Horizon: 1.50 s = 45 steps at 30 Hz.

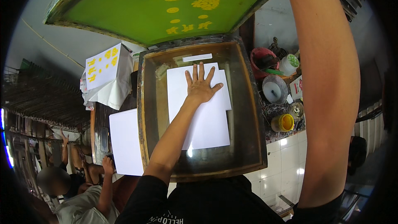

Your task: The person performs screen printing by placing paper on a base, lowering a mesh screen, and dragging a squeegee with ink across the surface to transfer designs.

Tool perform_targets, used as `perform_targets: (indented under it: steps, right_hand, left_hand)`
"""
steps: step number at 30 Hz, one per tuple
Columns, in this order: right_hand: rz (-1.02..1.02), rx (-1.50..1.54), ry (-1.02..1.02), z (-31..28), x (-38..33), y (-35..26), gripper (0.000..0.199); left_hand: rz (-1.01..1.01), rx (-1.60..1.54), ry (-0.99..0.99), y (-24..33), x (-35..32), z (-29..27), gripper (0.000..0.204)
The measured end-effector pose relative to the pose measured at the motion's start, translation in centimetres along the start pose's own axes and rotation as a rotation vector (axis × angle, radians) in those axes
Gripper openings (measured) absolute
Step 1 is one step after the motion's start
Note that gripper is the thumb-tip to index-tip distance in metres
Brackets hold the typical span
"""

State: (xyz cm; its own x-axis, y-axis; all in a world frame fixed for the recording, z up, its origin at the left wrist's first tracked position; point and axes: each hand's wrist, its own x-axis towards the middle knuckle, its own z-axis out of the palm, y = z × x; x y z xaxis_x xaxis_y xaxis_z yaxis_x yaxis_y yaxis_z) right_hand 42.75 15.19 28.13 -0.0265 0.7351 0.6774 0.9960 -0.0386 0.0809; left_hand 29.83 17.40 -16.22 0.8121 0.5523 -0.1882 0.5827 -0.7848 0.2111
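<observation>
My left hand [200, 88] lies flat with its fingers spread on a white sheet of paper [203, 128]. That paper rests on the glass top [244, 141] of a wood-framed table, and a second sheet [224, 91] pokes out along its right side. Above the far edge a green printing screen [124, 12] with yellow patterns is tilted up. My right forearm [327, 79] reaches up past the screen's right side. The right hand itself is outside the picture, so its grip is hidden.
At left are a blank paper stack [125, 141], a phone [105, 140] and a pile topped by a yellow-printed sheet [101, 67]. At right stand a red basin [261, 58], a white bucket [273, 89] and a yellow ink tub [283, 122]. Another person [89, 203] sits lower left.
</observation>
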Motion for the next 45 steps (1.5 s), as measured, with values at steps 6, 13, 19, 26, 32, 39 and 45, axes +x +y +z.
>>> perform_targets:
  steps: [6, 13, 19, 26, 32, 39, 45]
  right_hand:
    - [0.051, 0.083, 0.018, -0.1, -0.6, -0.2, 0.037]
    - [0.075, 0.055, 0.052, -0.9, -2.0, -2.2, 0.036]
    - [0.179, 0.277, -0.069, -4.4, -8.1, -5.8, 0.032]
    - [0.135, 0.290, -0.120, -1.0, -15.8, -8.6, 0.035]
    - [0.188, 0.370, -0.244, 10.1, -17.8, -6.1, 0.031]
    - [0.105, 0.234, -0.241, 28.8, -21.0, -2.1, 0.026]
    - [0.066, 0.155, -0.231, 35.0, -22.4, -1.8, 0.027]
  left_hand:
    - [-0.020, 0.044, 0.003, -0.6, 1.7, -0.2, 0.092]
    - [-0.002, -0.013, 0.011, -0.2, 3.3, -2.2, 0.094]
    - [0.361, -0.904, 0.545, -0.2, -5.3, -10.9, 0.074]
    - [0.537, -1.548, 0.515, -2.7, -26.8, -13.0, 0.055]
    - [-0.203, -1.838, 0.070, -2.4, -34.7, -2.1, 0.031]
    - [-0.458, -1.839, 0.026, -2.0, -35.3, 5.5, 0.033]
    - [-0.545, -1.737, 0.020, -1.8, -34.8, 5.6, 0.038]
